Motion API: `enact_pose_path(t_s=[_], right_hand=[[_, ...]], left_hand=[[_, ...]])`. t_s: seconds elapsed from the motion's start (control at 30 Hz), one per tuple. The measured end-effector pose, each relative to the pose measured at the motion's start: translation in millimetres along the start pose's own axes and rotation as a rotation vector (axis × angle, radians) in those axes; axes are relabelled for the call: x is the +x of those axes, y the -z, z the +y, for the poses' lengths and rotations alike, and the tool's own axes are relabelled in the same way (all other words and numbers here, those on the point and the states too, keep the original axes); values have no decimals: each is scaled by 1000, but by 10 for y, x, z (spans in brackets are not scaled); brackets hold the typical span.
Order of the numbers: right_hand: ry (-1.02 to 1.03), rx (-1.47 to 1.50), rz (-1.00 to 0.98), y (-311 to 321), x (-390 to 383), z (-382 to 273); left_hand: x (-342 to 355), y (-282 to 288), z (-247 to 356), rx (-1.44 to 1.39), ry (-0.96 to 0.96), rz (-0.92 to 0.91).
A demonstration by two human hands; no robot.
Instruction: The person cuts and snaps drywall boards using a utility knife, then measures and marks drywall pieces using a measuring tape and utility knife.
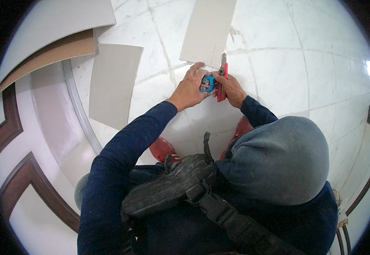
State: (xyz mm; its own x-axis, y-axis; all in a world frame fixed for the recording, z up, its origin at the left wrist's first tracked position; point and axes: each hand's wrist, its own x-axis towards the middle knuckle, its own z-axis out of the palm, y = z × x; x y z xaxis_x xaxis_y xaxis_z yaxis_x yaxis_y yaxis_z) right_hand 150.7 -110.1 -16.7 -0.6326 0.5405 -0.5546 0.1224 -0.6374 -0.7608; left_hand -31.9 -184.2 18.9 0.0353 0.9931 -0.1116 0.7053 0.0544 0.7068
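Note:
My left hand (186, 91) is closed around a blue tape measure (208, 83), its fingers wrapping the far side of the case. Beside it, my right hand (235, 90) grips a red utility knife (221, 88), whose dark tip points away from me. The right thumb and fingertips meet the tape measure's right side, so both hands nearly touch. Just beyond them lies a pale grey board strip (208, 32) on the floor, its near edge close to the knife tip. No drawn-out tape can be made out.
Another grey board piece (114, 80) lies on the white tiled floor (278, 76) at left. Larger white (61, 21) and brown (66, 52) boards stand at the upper left. A grey metal strip (79, 104) runs along the left. My red shoes (163, 149) are below my hands.

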Motion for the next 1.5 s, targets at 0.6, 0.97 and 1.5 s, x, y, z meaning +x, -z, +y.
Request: enact_pose_path(t_s=[0.6,0.97,1.5], right_hand=[[120,-421,-146,308,725,-886],[133,-294,-157,193,531,-719],[491,-746,239,665,1189,-1330]], left_hand=[[927,377,-238,-268,344,-220],[682,212,-148,-155,443,-211],[527,-44,-101,-286,597,-48]])
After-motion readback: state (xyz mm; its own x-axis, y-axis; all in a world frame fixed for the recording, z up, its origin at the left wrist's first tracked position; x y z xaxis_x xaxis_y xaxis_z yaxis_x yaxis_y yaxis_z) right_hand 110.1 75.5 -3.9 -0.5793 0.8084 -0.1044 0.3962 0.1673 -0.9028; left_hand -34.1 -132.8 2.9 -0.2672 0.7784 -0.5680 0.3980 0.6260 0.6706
